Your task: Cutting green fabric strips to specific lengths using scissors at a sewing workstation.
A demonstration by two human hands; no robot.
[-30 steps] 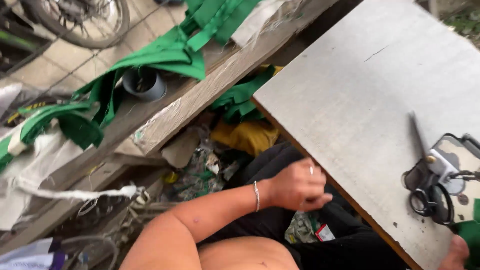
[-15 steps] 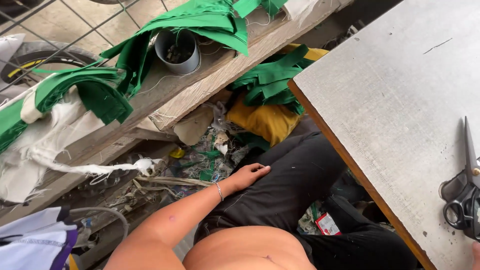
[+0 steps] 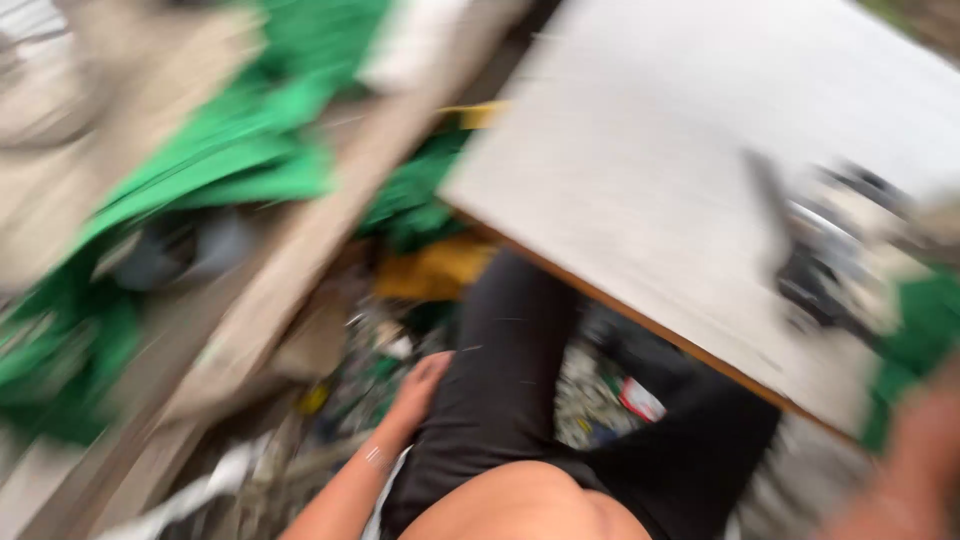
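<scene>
The whole view is blurred by motion. My left hand [image 3: 418,388] hangs low beside my thigh in black trousers [image 3: 500,380], fingers stretched out, nothing in it, just above the litter on the ground. My right hand [image 3: 925,450] shows only as a blur at the bottom right corner, next to a piece of green cloth [image 3: 925,320] at the edge of the grey table [image 3: 650,150]; its fingers cannot be made out. Dark scissors [image 3: 800,265] lie on the table to the right.
A wooden plank [image 3: 300,260] runs diagonally on the left, with green cloth strips [image 3: 230,160] heaped over it and a grey pot [image 3: 190,245]. A yellow cloth [image 3: 435,268] and scraps [image 3: 585,395] lie under the table edge.
The view has swung and blurred. My left hand has drawn back from the scraps to the side of my thigh. The scissors and green cloth on the table have come back into view.
</scene>
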